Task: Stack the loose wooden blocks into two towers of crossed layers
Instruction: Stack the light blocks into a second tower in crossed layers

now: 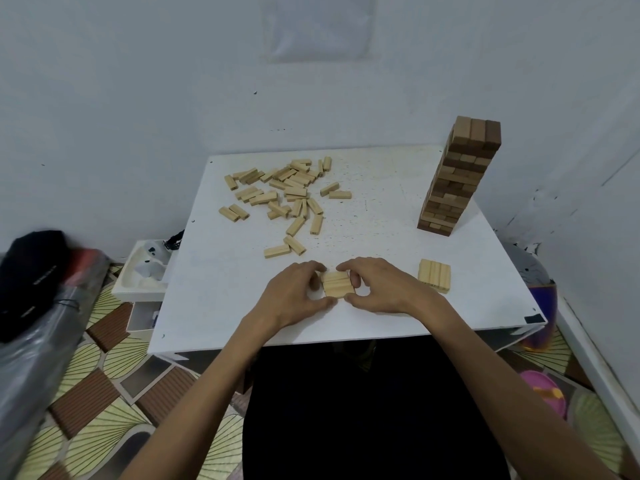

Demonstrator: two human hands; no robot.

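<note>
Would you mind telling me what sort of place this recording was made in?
Likely a corner of a home room: a white table stands near bare painted walls, on a patterned floor mat, with a plastic-wrapped bundle beside it.

White table (221, 306) stands against a pale wall (138, 98). The floor (114, 358) is patterned in fan shapes and brown ribbed squares. Just left of the table is a white tray (138, 295), its contents too blurred to identify. Further left, a black bag (31, 271) lies on clear plastic wrap (34, 358). To the right are a purple object (543, 306) and a pink bowl (543, 389) on the floor. There is a black patch (534, 319) at the table's near right corner.
</note>
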